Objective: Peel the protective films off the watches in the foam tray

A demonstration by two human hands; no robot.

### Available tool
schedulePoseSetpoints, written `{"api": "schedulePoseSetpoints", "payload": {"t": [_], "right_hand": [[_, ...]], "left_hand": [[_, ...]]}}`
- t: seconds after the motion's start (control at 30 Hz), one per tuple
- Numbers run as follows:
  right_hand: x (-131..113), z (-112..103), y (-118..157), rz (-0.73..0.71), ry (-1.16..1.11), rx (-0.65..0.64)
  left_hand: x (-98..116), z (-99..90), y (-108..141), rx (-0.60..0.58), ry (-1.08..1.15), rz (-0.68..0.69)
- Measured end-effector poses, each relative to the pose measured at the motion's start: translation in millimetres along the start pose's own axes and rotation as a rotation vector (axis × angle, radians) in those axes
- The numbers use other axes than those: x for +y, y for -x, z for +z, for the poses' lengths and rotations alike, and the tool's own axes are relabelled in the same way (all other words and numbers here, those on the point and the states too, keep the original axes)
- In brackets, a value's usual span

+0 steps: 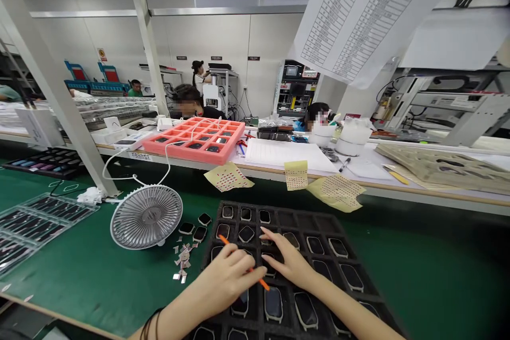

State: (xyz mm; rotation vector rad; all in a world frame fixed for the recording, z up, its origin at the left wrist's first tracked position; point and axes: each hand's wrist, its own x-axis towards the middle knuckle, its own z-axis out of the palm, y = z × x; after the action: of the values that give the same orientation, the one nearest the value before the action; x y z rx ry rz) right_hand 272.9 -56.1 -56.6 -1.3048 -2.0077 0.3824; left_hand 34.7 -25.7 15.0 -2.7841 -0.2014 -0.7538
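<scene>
My left hand, with dark bands at the wrist, is closed around a thin orange stick. The stick slants across the hand, its ends showing on both sides. My right hand reaches in from the right over the tray, thumb and fingers apart above a square watch body; whether they touch it I cannot tell. Below both hands lies a black foam tray with rows of pockets. Many hold watch bodies with dark screens, such as one watch just below the stick's lower end. My hands and forearms hide several pockets.
Left of the tray are loose watches, small scraps and a round grey fan. A pink foam tray sits on the shelf, with yellow sticker sheets hanging from its edge. Other people are beyond.
</scene>
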Motion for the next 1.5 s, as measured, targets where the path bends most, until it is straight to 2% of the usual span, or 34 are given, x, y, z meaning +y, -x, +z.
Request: {"api": "schedulePoseSetpoints", "payload": {"t": [0.17,0.3,0.33,0.4,0.53,0.57,0.67,0.83,1.0,1.1,1.17,1.27,1.3,1.4,1.43,1.5], "right_hand": [[-0.1,0.8,2.4,-0.195,-0.040,0.088],[1.9,-1.1,2.2,-0.279,-0.029,0.090],[2.0,-2.2,1.7,-0.273,-0.026,0.100],[2.0,-4.9,0.6,-0.213,-0.019,0.148],[3.3,-8.2,-1.0,0.016,-0.045,0.245],[4.0,-8.0,-1.0,0.056,-0.069,0.247],[6.4,-5.4,-0.8,0.104,-0.113,0.216],[6.2,-3.9,-1.9,0.060,-0.034,0.230],[0.1,-7.3,-2.8,0.035,0.005,0.204],[-1.0,-6.7,-2.4,0.045,0.027,0.192],[0.5,-5.1,-2.1,0.052,0.017,0.189],[5.7,-1.5,-1.7,0.043,-0.025,0.150],[8.0,0.0,-1.6,0.031,-0.042,0.128],[14.3,5.4,-1.6,-0.024,-0.111,0.061],[15.8,7.0,-1.7,-0.036,-0.140,0.050],[17.2,9.0,-1.8,-0.032,-0.188,0.046]], "left_hand": [[14.0,30.0,-36.7,-0.051,0.074,0.198],[13.2,43.3,-47.6,-0.081,0.164,0.222],[9.9,43.9,-48.0,-0.103,0.199,0.188],[-2.8,43.3,-46.6,-0.174,0.235,0.037],[-51.7,45.2,-38.7,-0.411,0.073,-0.551],[-65.5,47.5,-36.1,-0.427,0.023,-0.651],[-96.3,57.0,-29.3,-0.473,-0.036,-0.788],[-109.6,70.1,-30.1,-0.562,-0.051,-0.834],[-131.3,70.1,-35.3,-0.684,0.049,-0.765],[-138.6,65.7,-34.3,-0.675,0.070,-0.737],[-129.5,60.5,-34.2,-0.606,0.045,-0.714],[-94.4,50.5,-37.0,-0.466,0.020,-0.600],[-79.5,47.5,-38.5,-0.419,0.045,-0.505],[-37.6,42.4,-44.7,-0.216,0.069,0.061],[-26.9,42.4,-47.3,-0.163,0.031,0.199],[-12.8,44.9,-53.0,-0.077,-0.041,0.371]]}}
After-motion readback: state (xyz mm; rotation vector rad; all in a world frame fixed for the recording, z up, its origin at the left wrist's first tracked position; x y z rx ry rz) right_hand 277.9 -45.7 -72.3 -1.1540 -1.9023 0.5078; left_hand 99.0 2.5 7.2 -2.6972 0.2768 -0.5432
